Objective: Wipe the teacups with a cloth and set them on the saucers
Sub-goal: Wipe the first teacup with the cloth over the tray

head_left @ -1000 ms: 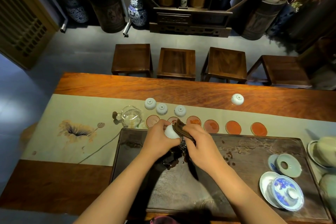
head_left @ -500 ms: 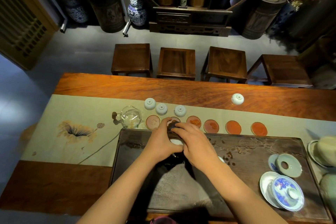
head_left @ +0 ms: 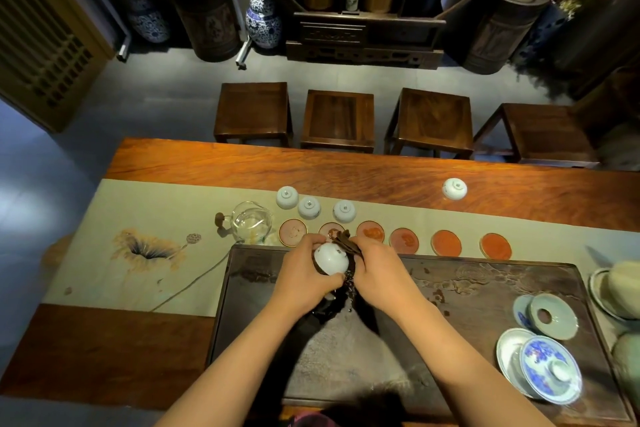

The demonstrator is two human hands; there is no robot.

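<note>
My left hand (head_left: 304,282) cradles the white teacup (head_left: 331,258) foot-up above the tea tray (head_left: 485,274), so my right hand (head_left: 377,274) can pinch the brown cloth (head_left: 346,243) against its rim. At 12 o'clock six saucers (head_left: 445,243) wait bare; four upturned cups (head_left: 309,207) stand beyond on the desk (head_left: 346,170).

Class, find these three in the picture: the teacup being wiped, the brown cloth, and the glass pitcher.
teacup (head_left: 330,257): head view, on its white outer wall.
brown cloth (head_left: 347,242): head view, on the folds above the cup.
glass pitcher (head_left: 250,222): head view, on its clear body.
</note>
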